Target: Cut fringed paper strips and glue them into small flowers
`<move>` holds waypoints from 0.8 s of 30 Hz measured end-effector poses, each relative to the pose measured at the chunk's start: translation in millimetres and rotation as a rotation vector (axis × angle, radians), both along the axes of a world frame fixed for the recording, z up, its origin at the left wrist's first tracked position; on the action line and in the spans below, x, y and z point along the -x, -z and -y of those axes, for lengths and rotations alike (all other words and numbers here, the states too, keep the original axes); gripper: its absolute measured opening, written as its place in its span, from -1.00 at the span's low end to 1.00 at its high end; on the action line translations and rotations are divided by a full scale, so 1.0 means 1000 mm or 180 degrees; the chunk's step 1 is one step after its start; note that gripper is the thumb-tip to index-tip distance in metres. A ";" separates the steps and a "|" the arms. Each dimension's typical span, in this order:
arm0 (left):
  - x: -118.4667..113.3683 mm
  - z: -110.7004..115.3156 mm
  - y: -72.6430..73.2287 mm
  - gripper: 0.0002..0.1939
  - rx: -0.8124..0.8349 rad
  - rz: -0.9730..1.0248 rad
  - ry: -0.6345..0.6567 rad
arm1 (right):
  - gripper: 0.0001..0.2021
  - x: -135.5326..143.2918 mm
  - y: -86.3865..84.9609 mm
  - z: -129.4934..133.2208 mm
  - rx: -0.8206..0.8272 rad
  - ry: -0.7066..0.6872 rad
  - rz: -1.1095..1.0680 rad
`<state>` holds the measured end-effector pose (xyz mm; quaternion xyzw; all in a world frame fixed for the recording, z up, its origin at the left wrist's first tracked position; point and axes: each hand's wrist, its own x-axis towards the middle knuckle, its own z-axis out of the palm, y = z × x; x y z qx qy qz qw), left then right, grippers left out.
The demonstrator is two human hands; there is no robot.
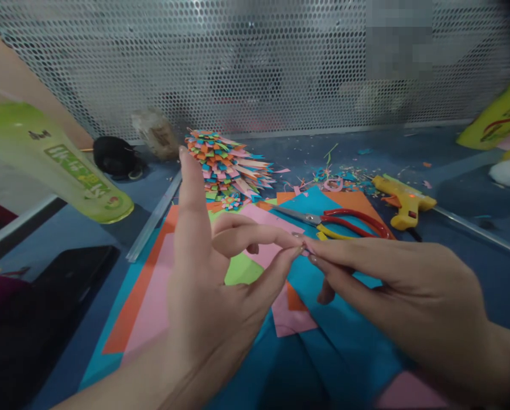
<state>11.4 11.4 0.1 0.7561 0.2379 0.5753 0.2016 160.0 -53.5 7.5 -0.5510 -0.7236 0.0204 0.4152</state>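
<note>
My left hand [221,285] pinches with thumb and a finger while another finger points straight up. Its fingertips meet those of my right hand [391,279], also closed in a pinch, over the middle of the paper. Between both sets of fingertips is a tiny pink piece of paper [305,249], mostly hidden. Below lie sheets of blue [344,319], pink [152,290] and orange paper [129,319], with a green piece [242,269] on top. Scissors [312,218] with red and yellow handles rest just beyond my fingertips, blades toward the left.
A pile of folded multicoloured paper strips [225,162] stands at the back. Paper scraps [336,176] lie beside it. A yellow glue gun [402,199] is at right, a glue stick [155,219] at left. A green bottle [54,159] and a black phone [75,273] are further left.
</note>
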 end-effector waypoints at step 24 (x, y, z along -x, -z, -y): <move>0.005 0.003 -0.004 -0.15 0.0194 -0.0017 0.0151 | -0.91 -0.002 -0.006 -0.006 0.1026 -0.0624 -0.2020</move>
